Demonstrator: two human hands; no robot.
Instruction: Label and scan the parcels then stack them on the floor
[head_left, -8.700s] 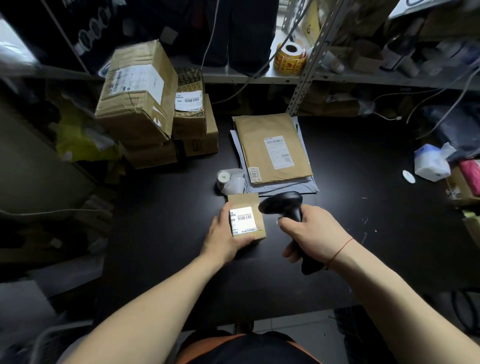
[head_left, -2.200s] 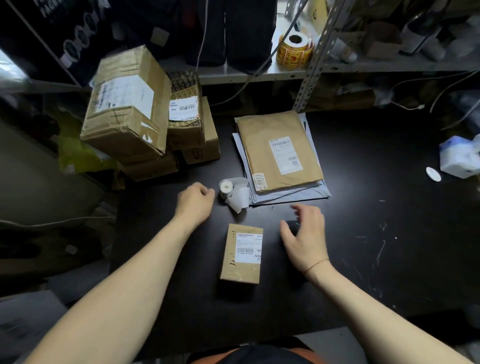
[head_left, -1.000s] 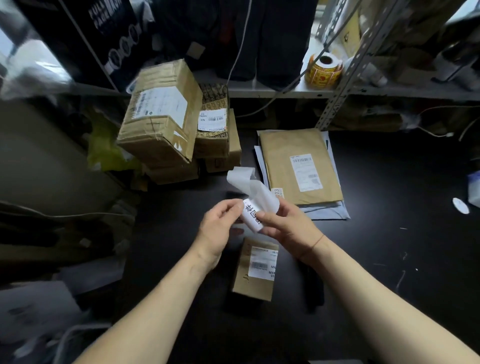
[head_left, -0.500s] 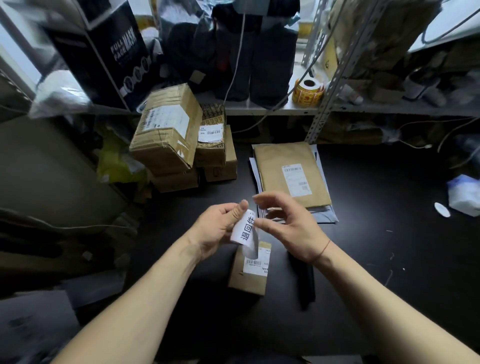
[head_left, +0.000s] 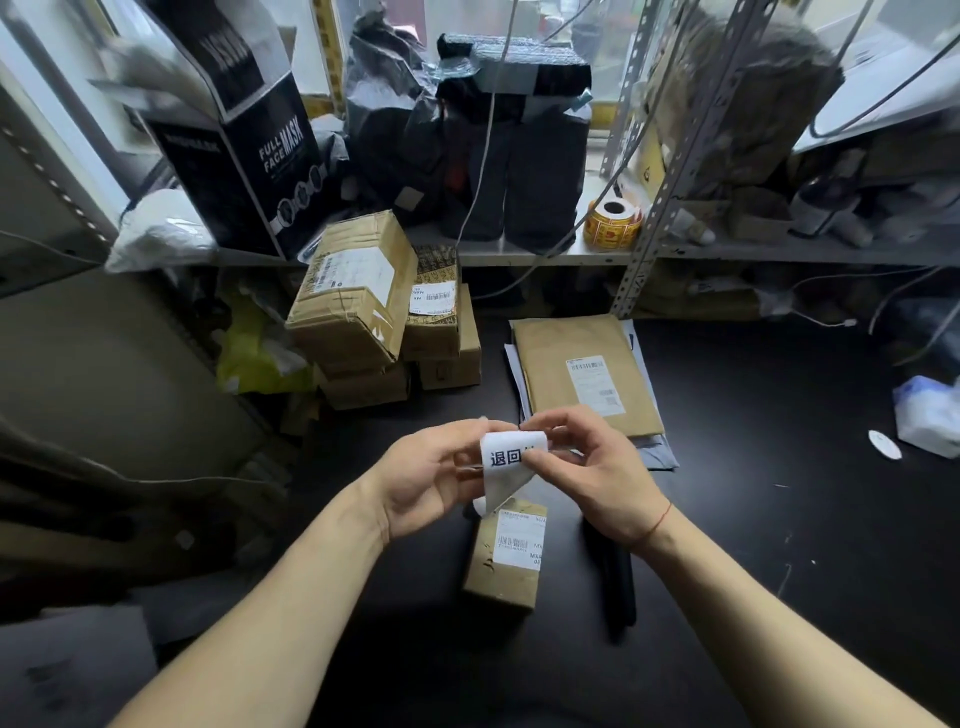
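A small brown parcel with a white barcode label lies on the black table, just below my hands. My left hand and my right hand both pinch a white label strip printed with black characters, held above the parcel's far end. Its loose end curls down toward the parcel. The black scanner lies on the table right of the parcel, partly under my right wrist.
A brown padded envelope lies on grey mailers behind my hands. Stacked cardboard boxes stand at the back left. A shelf holds a yellow label roll and dark bags. A white tissue pack sits at the far right.
After scanning, the scanner was laid down and both hands picked up the label strip. In the last half second the hands turned the strip so its print faces me; the view tilted up.
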